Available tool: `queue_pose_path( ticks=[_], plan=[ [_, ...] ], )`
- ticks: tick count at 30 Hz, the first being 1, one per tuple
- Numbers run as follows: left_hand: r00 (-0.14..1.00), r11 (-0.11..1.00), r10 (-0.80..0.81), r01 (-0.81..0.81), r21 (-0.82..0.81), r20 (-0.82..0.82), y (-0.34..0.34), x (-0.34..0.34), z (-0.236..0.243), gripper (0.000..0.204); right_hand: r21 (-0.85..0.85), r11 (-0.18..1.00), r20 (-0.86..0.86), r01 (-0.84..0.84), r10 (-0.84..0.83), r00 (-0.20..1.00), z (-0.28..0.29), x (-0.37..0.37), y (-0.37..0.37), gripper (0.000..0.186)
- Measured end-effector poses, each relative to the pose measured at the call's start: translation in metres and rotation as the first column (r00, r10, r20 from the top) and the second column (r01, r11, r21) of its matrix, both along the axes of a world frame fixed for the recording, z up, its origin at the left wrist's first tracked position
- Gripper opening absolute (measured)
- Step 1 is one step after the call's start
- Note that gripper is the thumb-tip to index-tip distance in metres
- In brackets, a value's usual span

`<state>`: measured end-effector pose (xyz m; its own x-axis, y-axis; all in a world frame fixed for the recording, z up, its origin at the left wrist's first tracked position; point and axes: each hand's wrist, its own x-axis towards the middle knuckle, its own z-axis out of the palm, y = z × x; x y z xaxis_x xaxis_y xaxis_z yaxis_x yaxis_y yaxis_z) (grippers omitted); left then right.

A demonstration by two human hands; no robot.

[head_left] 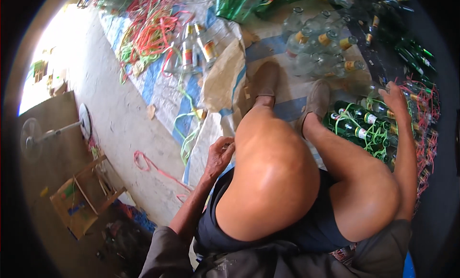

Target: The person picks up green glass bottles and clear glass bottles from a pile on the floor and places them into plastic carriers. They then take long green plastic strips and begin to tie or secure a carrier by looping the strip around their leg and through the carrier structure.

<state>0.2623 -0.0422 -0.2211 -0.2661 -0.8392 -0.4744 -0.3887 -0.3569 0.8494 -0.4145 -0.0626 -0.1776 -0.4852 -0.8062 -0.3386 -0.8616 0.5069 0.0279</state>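
My left hand (221, 155) is beside my left shin, its fingers bent inward and partly hidden by the leg. Whatever those fingers may hold cannot be made out. On the right, my right arm stretches forward past my knee. The fingers of my right hand (396, 100) are curled near a blurred glass bottle (373, 91); a hold on it cannot be confirmed. Just below that hand lie green bottles (357, 130) bundled with light green plastic string (378, 134). Clear bottles with orange and yellow labels (318, 45) stand grouped ahead of my shoes.
Tangled red and green string (148, 26) lies far left by several labelled clear bottles (206, 45). A blue-striped sheet (282, 105) and a brown sack (223, 77) cover the floor. Big green bottles (237, 5) are at the back. Left are a fan (85, 121) and a wooden frame (88, 192).
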Motion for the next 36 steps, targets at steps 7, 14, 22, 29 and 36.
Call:
queue_pose_path(
  ticks=[7,14,22,29,36],
  plan=[
    [0.98,0.999,0.039,-0.035,-0.025,0.196,0.03,0.042,0.002,0.016,-0.188,0.981,0.008,-0.046,0.049,0.999,-0.002,0.005,0.01,0.062],
    [0.925,0.984,0.142,-0.093,-0.153,0.353,0.047,0.092,-0.043,0.02,-0.266,0.964,-0.019,0.006,-0.011,1.0,0.01,0.012,0.033,0.069],
    [0.822,0.958,0.223,-0.084,-0.275,0.524,0.014,0.129,-0.067,0.023,-0.387,0.921,0.013,0.038,-0.036,0.999,0.066,0.079,0.065,0.057],
    [0.719,0.973,0.145,0.021,-0.231,0.68,-0.027,0.137,-0.076,0.021,-0.366,0.909,0.238,0.2,-0.116,0.964,0.087,0.123,0.092,0.039],
    [0.6,0.969,-0.053,0.225,-0.105,0.798,-0.043,0.141,-0.093,0.033,-0.363,0.913,0.244,0.187,-0.101,0.965,0.056,0.126,0.132,0.037]
  ],
)
